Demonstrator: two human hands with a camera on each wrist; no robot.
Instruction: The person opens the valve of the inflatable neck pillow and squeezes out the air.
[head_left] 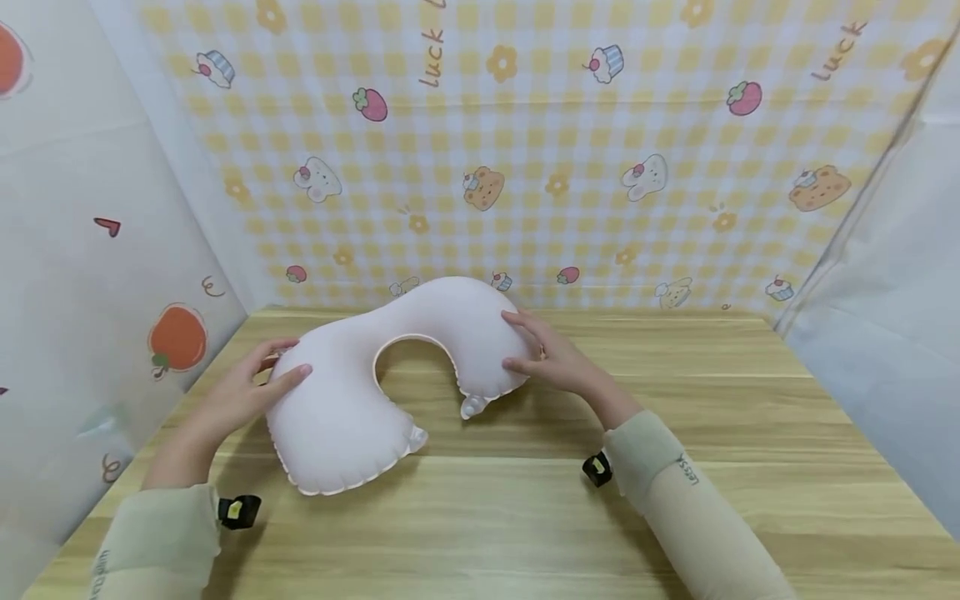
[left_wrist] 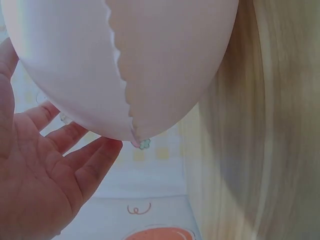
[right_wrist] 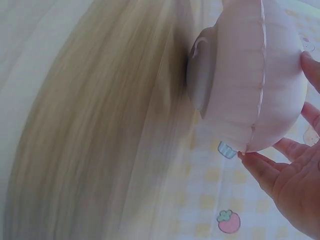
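Observation:
A pale pink, U-shaped inflatable neck pillow (head_left: pixel 330 417) is puffed up over the table, its opening turned toward me and its right side tilted farther back. My left hand (head_left: pixel 243 392) grips the left lobe, thumb on top and fingers around the outer side. On the opposite lobe, my right hand (head_left: pixel 562 362) holds the outer edge between thumb and fingers. Clear plastic tabs (head_left: pixel 472 407) stick out at the two inner ends. The left wrist view shows fingertips (left_wrist: pixel 107 147) against the rounded side, near a scalloped seam. In the right wrist view, fingers (right_wrist: pixel 260 167) touch the pillow's end by its seam.
The wood-grain table (head_left: pixel 487 533) runs back to a yellow checked cloth (head_left: pixel 555 142) with cartoon prints. A white printed sheet (head_left: pixel 67 275) hangs on the left, and a plain pale sheet (head_left: pixel 892 275) on the right. Black straps (head_left: pixel 238 512) sit at both wrists.

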